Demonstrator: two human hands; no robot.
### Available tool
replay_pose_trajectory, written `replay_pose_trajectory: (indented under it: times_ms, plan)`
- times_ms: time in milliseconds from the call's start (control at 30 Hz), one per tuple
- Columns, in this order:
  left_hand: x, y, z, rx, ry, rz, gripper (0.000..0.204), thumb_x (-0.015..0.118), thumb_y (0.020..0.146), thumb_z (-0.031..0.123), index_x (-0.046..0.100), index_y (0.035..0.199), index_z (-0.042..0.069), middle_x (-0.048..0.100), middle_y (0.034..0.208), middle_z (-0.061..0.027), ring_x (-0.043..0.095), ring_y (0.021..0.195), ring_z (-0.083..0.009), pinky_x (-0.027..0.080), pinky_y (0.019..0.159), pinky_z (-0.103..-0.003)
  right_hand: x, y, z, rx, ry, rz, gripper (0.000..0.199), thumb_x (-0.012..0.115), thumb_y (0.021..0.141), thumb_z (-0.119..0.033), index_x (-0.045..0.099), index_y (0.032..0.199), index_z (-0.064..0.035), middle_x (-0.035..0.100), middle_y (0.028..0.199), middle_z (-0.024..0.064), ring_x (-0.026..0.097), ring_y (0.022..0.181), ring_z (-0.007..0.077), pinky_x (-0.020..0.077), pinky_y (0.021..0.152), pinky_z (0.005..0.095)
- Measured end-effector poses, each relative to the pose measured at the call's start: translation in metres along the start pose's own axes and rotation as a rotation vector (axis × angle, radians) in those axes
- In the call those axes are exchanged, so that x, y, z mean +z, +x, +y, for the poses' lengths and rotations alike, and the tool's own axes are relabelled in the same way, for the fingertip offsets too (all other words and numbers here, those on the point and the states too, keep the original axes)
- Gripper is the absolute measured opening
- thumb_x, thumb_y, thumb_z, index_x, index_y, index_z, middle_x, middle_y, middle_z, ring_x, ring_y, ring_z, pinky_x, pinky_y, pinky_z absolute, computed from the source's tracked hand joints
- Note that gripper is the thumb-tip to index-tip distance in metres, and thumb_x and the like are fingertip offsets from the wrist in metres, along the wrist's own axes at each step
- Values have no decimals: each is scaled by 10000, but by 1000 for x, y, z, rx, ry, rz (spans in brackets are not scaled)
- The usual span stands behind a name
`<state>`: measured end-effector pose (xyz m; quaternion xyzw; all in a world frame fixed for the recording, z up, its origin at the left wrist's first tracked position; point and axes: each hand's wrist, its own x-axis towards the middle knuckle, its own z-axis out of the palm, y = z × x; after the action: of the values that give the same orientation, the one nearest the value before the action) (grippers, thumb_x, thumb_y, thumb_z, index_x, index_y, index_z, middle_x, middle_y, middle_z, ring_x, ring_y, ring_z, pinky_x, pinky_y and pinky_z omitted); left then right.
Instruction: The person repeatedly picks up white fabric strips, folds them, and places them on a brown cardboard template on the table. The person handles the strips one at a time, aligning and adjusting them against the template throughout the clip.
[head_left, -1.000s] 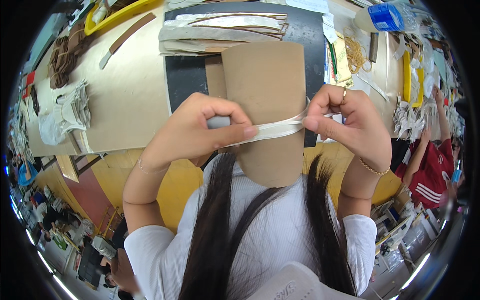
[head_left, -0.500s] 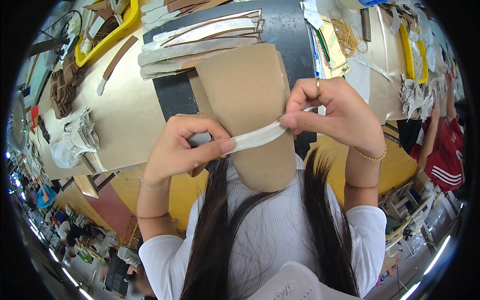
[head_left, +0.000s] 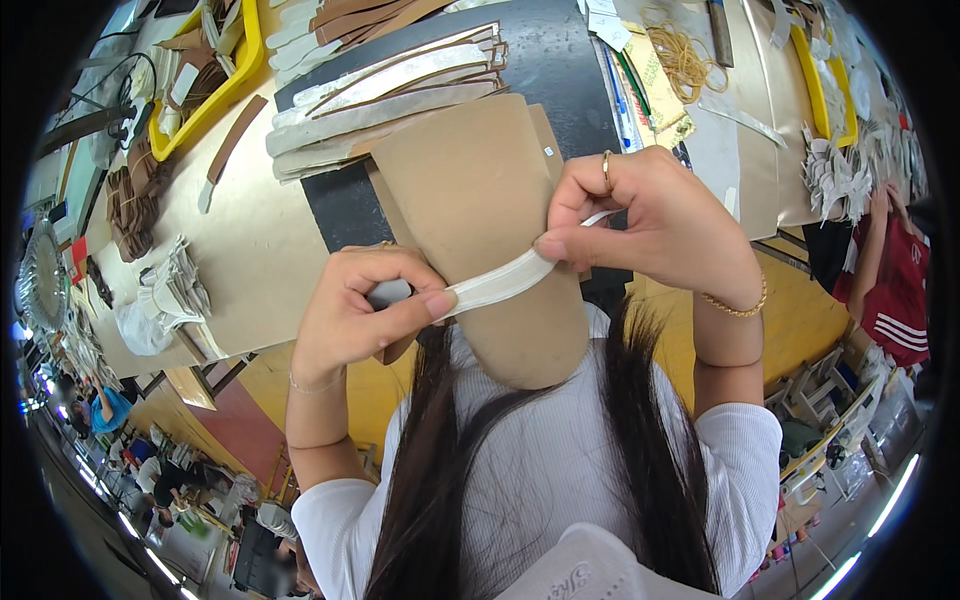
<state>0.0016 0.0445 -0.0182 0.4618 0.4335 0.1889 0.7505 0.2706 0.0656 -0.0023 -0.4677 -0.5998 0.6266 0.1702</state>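
A pale narrow strip [head_left: 500,282] is stretched between my two hands, across a broad tan board with a rounded near end [head_left: 470,170]. The thumb and fingers of my left hand [head_left: 362,305] pinch its left end. My right hand [head_left: 650,215] pinches it further right, and a loose white tail shows behind the fingers. A rounded grey piece shows within my left hand's curl; what it belongs to is hidden. The board's far part lies over the dark mat [head_left: 560,60], and its near end overhangs the table edge.
Several white strips with brown edges [head_left: 400,85] lie beyond the board. To the left are a yellow tray [head_left: 255,50], a brown strip [head_left: 232,150] and bundled pieces [head_left: 170,290]. Yellow rubber bands [head_left: 690,60] and pens sit at right. A person in red [head_left: 895,290] works further right.
Both hands, still pinching the strip, sit slightly further left in the picture, and the strip bows a little more. The table and its things have shifted slightly too, with the view.
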Motion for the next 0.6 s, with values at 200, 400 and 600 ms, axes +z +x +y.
replay_pose_trajectory:
  times_ms: [200,400,600]
  plan:
    - [0,-1,-4,16,-57,-7,88,661,824,7,631,753,-37,547,603,-29,467,397,-53,287,345,-199,-7,2,16,-9,26,-53,204,717,816,-198,620,763,-27,586,603,7,559,573,68,418,530,212]
    - [-2,0,-12,102,-79,-25,75,640,818,-26,622,748,-49,581,659,-57,468,402,-62,288,351,-206,-8,-1,44,55,563,-141,152,683,853,-146,620,842,-8,625,746,13,597,677,70,482,649,198]
    - [-1,-1,-8,82,22,28,56,664,784,-7,646,743,-39,612,676,-70,475,446,-60,306,381,-205,-4,0,52,42,641,-128,125,681,846,-112,609,843,-10,626,768,23,614,691,74,492,654,199]
